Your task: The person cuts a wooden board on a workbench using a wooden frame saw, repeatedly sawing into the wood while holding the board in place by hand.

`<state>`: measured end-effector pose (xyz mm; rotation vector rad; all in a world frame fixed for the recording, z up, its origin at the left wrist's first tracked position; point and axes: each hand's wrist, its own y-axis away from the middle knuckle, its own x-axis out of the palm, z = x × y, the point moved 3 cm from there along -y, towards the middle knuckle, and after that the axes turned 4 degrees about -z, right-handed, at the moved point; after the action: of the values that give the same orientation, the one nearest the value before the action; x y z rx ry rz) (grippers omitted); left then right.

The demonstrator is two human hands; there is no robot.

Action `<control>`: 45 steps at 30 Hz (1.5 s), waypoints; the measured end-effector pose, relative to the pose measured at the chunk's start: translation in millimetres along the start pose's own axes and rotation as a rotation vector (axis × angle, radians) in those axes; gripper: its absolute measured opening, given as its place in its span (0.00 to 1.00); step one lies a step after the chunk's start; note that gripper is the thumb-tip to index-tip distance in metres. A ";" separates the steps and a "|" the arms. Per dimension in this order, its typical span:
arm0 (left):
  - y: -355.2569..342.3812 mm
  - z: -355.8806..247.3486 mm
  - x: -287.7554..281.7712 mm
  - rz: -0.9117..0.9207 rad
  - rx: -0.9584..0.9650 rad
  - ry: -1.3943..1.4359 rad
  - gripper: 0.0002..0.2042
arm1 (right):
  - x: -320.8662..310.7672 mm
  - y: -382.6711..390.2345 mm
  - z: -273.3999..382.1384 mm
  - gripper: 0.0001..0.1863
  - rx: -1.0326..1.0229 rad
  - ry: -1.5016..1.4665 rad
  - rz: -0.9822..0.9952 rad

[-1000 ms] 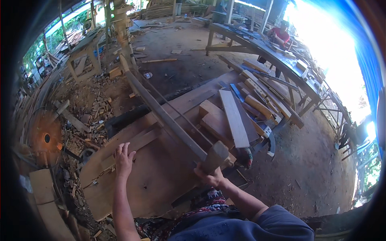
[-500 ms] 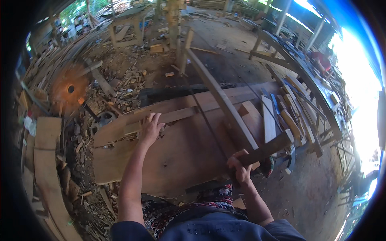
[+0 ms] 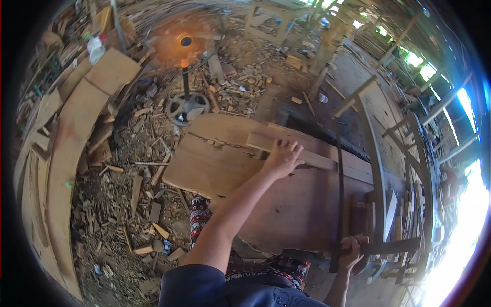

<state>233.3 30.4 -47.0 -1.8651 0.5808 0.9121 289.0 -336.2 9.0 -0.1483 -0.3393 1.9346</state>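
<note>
My right hand (image 3: pixel 352 251) is closed round the near end of a large wooden frame saw (image 3: pixel 375 169), where the dark blade meets the crosspiece. The saw stretches away from me over the right part of a broad brown plank (image 3: pixel 220 169). A narrow wooden strip (image 3: pixel 319 159) lies lengthwise on that plank. My left hand (image 3: pixel 284 157) rests on top of the strip with its fingers a little apart. The blade crosses the strip to the right of this hand; whether its teeth touch the wood I cannot tell. Near the plank's left end runs a ragged crack.
Beyond the plank's left end stands a fan (image 3: pixel 186 43) with an orange centre, its blades blurred, on a round base. Long boards (image 3: pixel 76 138) are stacked at the left. Offcuts and chips litter the ground. At right, a wooden rack (image 3: pixel 422 148) stands beside loose pieces.
The view has swung to the left, so the plank and both hands appear farther right. My left hand stays on the strip, and my right hand keeps its hold on the saw.
</note>
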 end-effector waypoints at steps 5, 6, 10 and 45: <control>-3.9 -1.2 -1.2 0.109 -0.005 0.041 0.23 | -13.5 -1.2 -13.3 0.04 0.020 -0.061 0.018; -1.8 2.4 4.1 0.107 -0.025 0.042 0.23 | -12.8 -1.3 -14.0 0.04 0.014 -0.058 0.008; -5.3 3.8 13.2 0.114 -0.025 0.026 0.26 | -18.6 -1.3 -20.7 0.05 -0.002 -0.042 0.025; -20.7 31.2 20.5 0.030 -0.031 -0.054 0.28 | 21.9 -3.5 11.3 0.06 0.089 0.018 -0.040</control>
<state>249.9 67.4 -60.5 -1.8579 0.5661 0.9937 280.8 -316.6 22.0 -0.0996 -0.2419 1.9039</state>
